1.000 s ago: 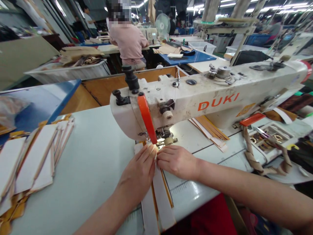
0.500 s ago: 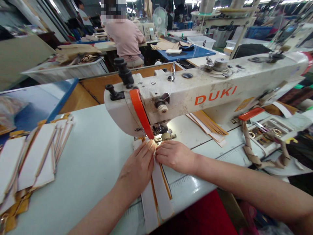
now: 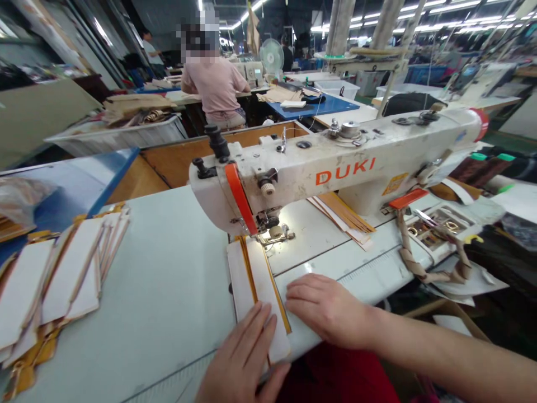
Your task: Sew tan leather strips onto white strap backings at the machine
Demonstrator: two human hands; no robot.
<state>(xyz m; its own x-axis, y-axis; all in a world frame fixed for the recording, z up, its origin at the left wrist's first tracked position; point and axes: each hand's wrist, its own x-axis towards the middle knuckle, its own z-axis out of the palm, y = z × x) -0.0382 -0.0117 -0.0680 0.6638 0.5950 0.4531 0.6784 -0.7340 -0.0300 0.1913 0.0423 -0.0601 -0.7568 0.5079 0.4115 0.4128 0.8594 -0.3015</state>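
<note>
A white strip piece with tan edging (image 3: 251,277) lies on the pale table (image 3: 168,291), its far end under the presser foot (image 3: 274,234) of the white DUKI sewing machine (image 3: 335,168). My left hand (image 3: 245,358) lies flat on the strip's near end, fingers stretched out. To the right, my right hand (image 3: 325,308) rests with fingers curled down on the table, its fingertips touching the strip's right edge.
A fanned stack of similar white and tan pieces (image 3: 54,280) lies at the left. More strips (image 3: 344,215) sit behind the machine. A tray of small metal parts (image 3: 440,229) stands at right. A person in pink (image 3: 213,87) sits at a far bench.
Both hands have slid back from the needle toward the table's near edge. More of the strip now shows between the presser foot and my hands. The camera view shifted slightly.
</note>
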